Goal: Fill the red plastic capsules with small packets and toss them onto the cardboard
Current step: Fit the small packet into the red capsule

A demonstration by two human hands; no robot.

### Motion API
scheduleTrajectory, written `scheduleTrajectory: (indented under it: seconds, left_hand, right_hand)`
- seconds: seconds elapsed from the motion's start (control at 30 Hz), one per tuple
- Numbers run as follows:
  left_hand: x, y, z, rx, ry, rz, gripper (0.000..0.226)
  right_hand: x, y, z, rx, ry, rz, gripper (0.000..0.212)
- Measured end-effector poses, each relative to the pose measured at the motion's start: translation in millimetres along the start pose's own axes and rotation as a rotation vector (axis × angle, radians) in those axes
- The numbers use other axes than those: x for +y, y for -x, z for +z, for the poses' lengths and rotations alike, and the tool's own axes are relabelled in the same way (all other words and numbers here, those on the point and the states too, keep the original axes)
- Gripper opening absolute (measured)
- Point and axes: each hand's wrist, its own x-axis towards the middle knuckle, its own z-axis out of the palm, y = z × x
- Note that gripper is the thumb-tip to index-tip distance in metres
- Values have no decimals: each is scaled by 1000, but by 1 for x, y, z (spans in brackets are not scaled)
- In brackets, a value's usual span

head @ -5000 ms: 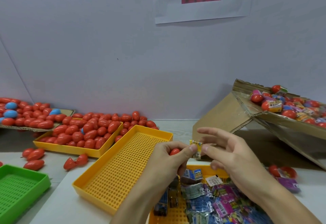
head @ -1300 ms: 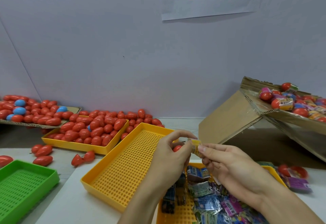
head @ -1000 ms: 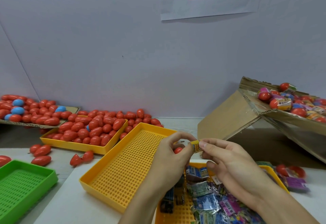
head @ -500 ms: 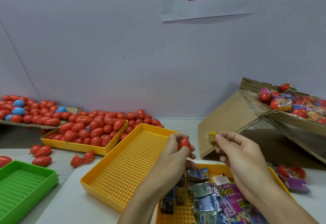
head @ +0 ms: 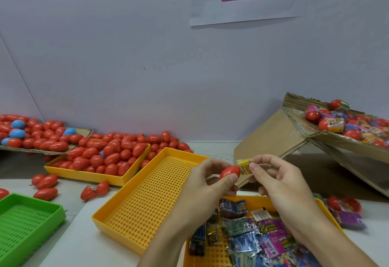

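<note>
My left hand (head: 202, 184) pinches a red plastic capsule (head: 229, 172) between thumb and fingers. Right beside it, my right hand (head: 280, 184) pinches a small rolled yellow packet (head: 244, 165), whose end touches the capsule. Under both hands a yellow tray (head: 324, 210) holds several colourful packets (head: 252, 237). The slanted cardboard (head: 271, 136) at the right carries filled red capsules and packets (head: 334, 122) on its upper flap.
An empty perforated yellow tray (head: 147, 199) lies left of my hands. Behind it stands a yellow tray piled with red capsules (head: 105, 155); more red and a few blue ones cover the cardboard sheet (head: 31, 134). A green tray (head: 23, 226) sits bottom left. Loose capsules (head: 45, 182) dot the table.
Half a second ago my hands were apart, the packet held away from the capsule. Now the right hand has brought the packet back against the capsule in my left hand.
</note>
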Motion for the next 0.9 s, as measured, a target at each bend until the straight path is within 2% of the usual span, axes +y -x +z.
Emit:
scheduleTrajectory:
  seconds: [0.23, 0.4, 0.57, 0.67, 0.77, 0.9]
  left_hand:
    - [-3, -1, -2, -23, 93, -25, 10]
    - [-4, -2, -3, 5, 165, -38, 43]
    - [-2, -3, -4, 10, 239, -42, 44]
    - [-3, -2, -4, -13, 253, -36, 40]
    - [-3, -2, -4, -33, 250, -31, 46]
    - [-3, -2, -4, -30, 209, -27, 50]
  right_hand:
    - [-1, 0, -2, -73, 24, -22, 6]
    - [0, 0, -3, -100, 6, -56, 6]
    - [-1, 1, -2, -80, -40, -59, 30]
    - [-3, 2, -1, -65, -27, -88, 28]
    - [-2, 1, -2, -44, -37, -100, 30]
    - [-3, 1, -2, -34, -89, -92, 21]
